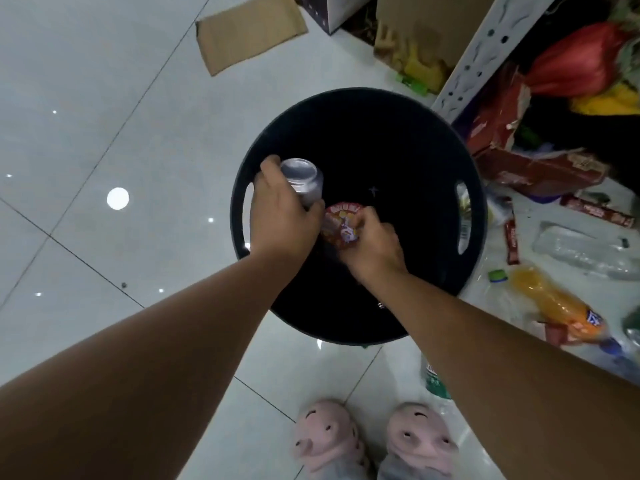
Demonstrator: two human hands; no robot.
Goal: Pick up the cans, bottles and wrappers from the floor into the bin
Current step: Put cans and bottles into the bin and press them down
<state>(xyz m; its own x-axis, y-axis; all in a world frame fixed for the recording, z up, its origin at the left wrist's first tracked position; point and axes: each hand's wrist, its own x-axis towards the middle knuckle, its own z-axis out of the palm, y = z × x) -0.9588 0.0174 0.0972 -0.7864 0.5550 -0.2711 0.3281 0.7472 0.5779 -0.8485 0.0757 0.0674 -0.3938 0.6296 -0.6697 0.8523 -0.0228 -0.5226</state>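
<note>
White floor tiles (pixel 104 133) shine all around a big black bin (pixel 346 95).

The left hand (pixel 280 216) has its fingers curled round a silver can (pixel 303 180), and the can's top tips up and away. The right hand (pixel 375 244) pinches a crumpled red wrapper (pixel 341 225) in its fingertips. The wrapper sits right beside the left hand. Both things hang over the open bin and are not dropped in yet.

I think the can could go wrong. It is close to the bin's left edge, so if it is let go there it may hit the rim and bounce out. The wrapper is light, so it might stick to the fingers or drift off to the side.

Both arms reach forward and down, with the backs of the hands up and the wrists close together over the middle of the bin.

On the floor to the right lie more things to pick up: an orange bottle (pixel 554 306), a clear bottle (pixel 581 251), a green cap (pixel 497 275) and a dark red wrapper (pixel 512 242). Pink slippers (pixel 325 438) stand just below the bin.
</note>
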